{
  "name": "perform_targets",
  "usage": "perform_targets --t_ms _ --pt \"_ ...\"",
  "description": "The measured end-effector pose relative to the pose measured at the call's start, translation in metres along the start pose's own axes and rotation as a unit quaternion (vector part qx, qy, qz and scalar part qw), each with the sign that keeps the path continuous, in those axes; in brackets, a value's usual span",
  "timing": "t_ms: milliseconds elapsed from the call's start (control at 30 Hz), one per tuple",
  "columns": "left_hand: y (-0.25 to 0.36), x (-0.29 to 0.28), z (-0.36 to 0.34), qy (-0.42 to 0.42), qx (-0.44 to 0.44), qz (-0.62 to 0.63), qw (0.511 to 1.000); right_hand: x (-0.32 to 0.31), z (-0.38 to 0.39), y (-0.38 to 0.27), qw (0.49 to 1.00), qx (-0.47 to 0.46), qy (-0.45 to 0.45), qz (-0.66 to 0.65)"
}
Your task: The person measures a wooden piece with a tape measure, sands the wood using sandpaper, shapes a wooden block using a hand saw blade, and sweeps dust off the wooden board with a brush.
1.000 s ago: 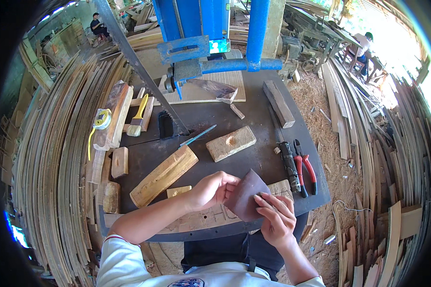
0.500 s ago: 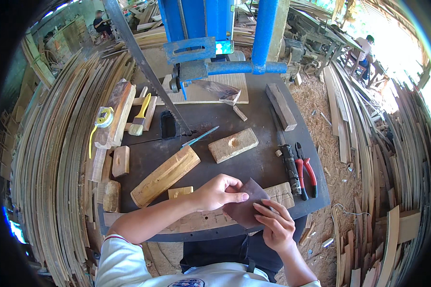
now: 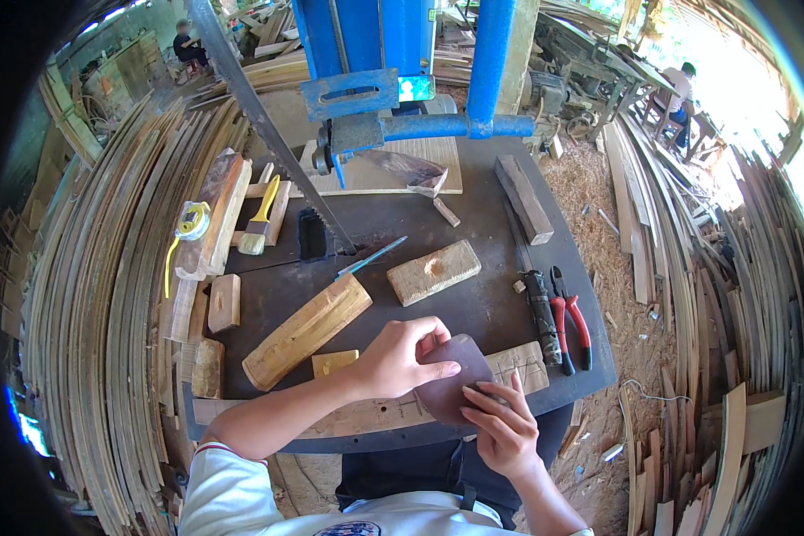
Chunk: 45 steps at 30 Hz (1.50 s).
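Just over the near edge of the table, I hold a dark brown piece of sandpaper (image 3: 456, 373) between both hands. My left hand (image 3: 404, 359) pinches its left side, thumb on top and the other fingers partly hidden behind it. The fingers of my right hand (image 3: 504, 422) press on its lower right face; the right thumb is hidden. Beneath the sheet lies a long pale board (image 3: 520, 364) with pencil lines. A small wood block (image 3: 335, 362) sits beside my left wrist, and a thick wooden piece (image 3: 308, 330) lies slanted beyond it.
A toothed saw blade (image 3: 277, 134) runs down into the dark table (image 3: 330, 277) under a blue machine frame (image 3: 482, 80). A block with a hollow (image 3: 434, 272), red-handled pliers (image 3: 573, 322), a brush (image 3: 261, 219) and a tape measure (image 3: 192, 221) lie around. Wood strips flank both sides; two people sit farther off.
The sandpaper has turned and bends differently, its pointed top corner now looking rounded. My right hand has shifted slightly, its fingers still on the sheet; the left stays nearly in place.
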State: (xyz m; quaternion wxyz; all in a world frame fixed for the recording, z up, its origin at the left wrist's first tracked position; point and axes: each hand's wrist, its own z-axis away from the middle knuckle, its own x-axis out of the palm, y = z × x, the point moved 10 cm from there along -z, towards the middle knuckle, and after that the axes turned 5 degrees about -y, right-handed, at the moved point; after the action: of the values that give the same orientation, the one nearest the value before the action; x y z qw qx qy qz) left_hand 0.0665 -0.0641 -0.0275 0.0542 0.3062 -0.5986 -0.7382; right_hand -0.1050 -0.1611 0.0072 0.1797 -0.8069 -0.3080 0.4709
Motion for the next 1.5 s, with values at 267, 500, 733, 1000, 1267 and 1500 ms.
perform_targets --t_ms 267,500,733,1000,1267,1500 --pt "0.002 0.012 0.002 -0.011 0.030 -0.144 0.989 0.012 0.013 0.001 0.997 -0.005 -0.058 0.047" --pt "0.001 0.016 0.000 -0.008 0.046 -0.164 0.985 0.003 0.017 0.001 0.997 -0.018 -0.046 0.062" --pt "0.038 0.021 0.022 0.054 0.066 -0.388 0.918 0.009 0.029 0.010 0.996 -0.020 0.013 0.088" --pt "0.045 0.099 0.060 -0.083 0.041 -0.447 0.890 0.007 0.034 0.012 0.997 -0.002 0.043 0.058" --pt "0.049 0.127 0.030 0.041 0.038 -0.495 0.867 -0.057 0.046 0.076 0.970 0.144 0.194 0.026" --pt "0.061 0.154 -0.018 0.057 0.064 -0.469 0.879 -0.052 0.055 0.100 0.946 0.213 0.240 -0.051"
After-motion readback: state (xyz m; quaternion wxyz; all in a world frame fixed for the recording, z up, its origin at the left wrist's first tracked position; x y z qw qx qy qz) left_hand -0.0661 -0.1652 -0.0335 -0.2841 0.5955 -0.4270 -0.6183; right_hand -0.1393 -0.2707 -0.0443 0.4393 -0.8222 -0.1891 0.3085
